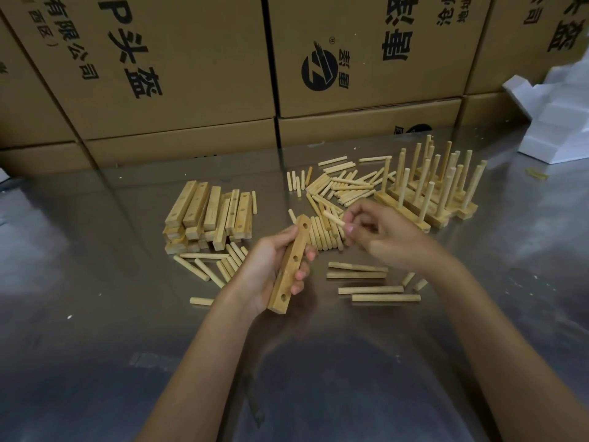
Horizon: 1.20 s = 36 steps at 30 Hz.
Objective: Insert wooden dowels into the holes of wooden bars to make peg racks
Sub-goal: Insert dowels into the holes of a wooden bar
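Right then, my left hand (271,266) gripped a pale rectangular wooden bar (290,266) w/ a row of round holes along its top face, thumb on the near-left edge, fingertips curled round the right edge; the bar was off the table, tilted, its far end pointing up and away from me. My right hand (382,237) pinched a short light-wood dowel (333,217) btw thumb and fingers, the dowel angled toward the bar's far end but apart from it, not in any hole. Under and just beyond my hands lay a loose heap of short wooden dowels (338,186), some lined up side by side, others criss-crossed. Left of that sat a stack of drilled wooden bars (208,215), several layers high, w/ a few more stray dowels near its front edge. Right of the heap stood the finished peg racks (430,189), bars lying flat w/ dowels upright in them, packed close together. Nearer me, right of the bar, lay four longer thin wooden sticks (369,282), roughly parallel. All of it rested on a shiny grey metal tabletop (127,314). Brown cardboard boxes w/ black printed characters (191,68) lined the far edge, and white foam blocks (554,122) sat at the far-right corner.
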Each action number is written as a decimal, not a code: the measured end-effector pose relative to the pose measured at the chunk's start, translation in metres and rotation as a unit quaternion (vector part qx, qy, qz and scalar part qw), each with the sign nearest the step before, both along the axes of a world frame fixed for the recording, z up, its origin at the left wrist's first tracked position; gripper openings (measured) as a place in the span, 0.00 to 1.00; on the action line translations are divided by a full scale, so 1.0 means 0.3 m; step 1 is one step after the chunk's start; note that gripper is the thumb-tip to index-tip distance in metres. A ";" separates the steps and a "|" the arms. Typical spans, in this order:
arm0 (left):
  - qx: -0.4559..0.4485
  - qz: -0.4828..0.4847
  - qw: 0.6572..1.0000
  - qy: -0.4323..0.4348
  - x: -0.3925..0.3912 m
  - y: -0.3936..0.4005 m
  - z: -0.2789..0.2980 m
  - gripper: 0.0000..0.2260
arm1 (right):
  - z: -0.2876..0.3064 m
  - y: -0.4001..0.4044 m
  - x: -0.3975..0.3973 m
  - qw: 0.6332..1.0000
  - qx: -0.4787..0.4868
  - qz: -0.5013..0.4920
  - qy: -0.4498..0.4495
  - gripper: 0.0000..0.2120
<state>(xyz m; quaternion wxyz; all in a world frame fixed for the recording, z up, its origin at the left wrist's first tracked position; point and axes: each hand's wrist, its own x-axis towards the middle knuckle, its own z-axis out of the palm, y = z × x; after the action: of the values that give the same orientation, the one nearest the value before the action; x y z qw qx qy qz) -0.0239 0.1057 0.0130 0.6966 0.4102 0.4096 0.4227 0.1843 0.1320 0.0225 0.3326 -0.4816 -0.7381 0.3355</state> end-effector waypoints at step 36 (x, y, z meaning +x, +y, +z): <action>0.126 0.044 0.982 0.136 0.015 -0.002 -0.039 0.11 | -0.054 -0.034 -0.133 0.982 0.155 -0.109 0.015 0.05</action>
<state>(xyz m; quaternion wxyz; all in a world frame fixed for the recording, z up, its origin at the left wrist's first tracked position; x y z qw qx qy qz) -0.0194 0.1051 0.0012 0.5580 0.5295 0.4617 0.4417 0.1442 0.1219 0.0062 0.4490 -0.4968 -0.7191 0.1859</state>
